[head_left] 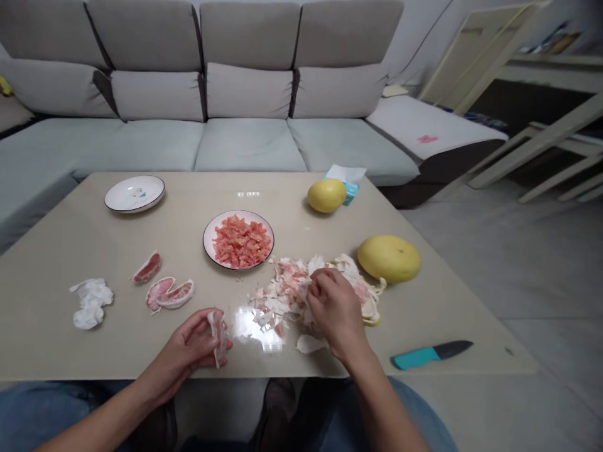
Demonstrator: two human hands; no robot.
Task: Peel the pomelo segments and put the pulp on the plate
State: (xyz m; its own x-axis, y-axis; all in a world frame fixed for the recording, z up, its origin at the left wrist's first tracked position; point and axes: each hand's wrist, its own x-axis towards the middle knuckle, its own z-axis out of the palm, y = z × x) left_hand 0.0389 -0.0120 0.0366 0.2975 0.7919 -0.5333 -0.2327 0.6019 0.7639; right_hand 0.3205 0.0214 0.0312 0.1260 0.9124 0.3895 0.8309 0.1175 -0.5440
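Gripping a soft, limp strip of pomelo membrane (217, 339), our left hand (188, 342) stays partly curled; we hold lightly, since it tears easily. To its right, our right hand (335, 307) closes over light, crumbly pith scraps (287, 294) beneath the palm.

We look out from the person's head, facing forward and tilted down across the near edge of the table (282, 194). Our wide view sits close above the person's left hand (186, 342) and right hand (335, 309), with the forearms entering from the bottom of the frame and the denim-covered knees (51, 414) just below that edge. The tabletop spreads across the middle, its far edge well ahead of us. Farther off, the sofa (247, 147) fills the upper part of the frame, while the tiled floor (471, 263) runs along the right side.
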